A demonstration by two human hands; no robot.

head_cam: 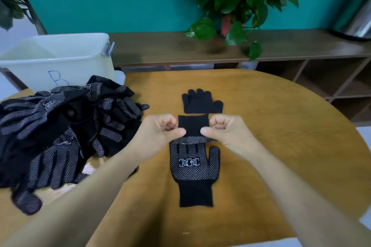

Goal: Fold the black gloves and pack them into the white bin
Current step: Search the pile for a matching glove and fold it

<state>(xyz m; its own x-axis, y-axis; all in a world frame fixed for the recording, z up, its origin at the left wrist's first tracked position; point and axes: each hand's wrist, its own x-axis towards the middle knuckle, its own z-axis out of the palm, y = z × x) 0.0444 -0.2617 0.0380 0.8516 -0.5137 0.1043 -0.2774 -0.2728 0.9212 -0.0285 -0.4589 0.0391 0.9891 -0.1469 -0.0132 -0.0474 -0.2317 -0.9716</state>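
While both hands pinch one black glove, the left hand (160,129) and the right hand (222,128) hold its cuff (193,125) above the dotted glove (194,166) on the desk (271,126). More gloves (60,132) lie left, near the white bin (60,58).

White bin (60,62) bears "B"; dotted glove (193,164) reads "冠恒".
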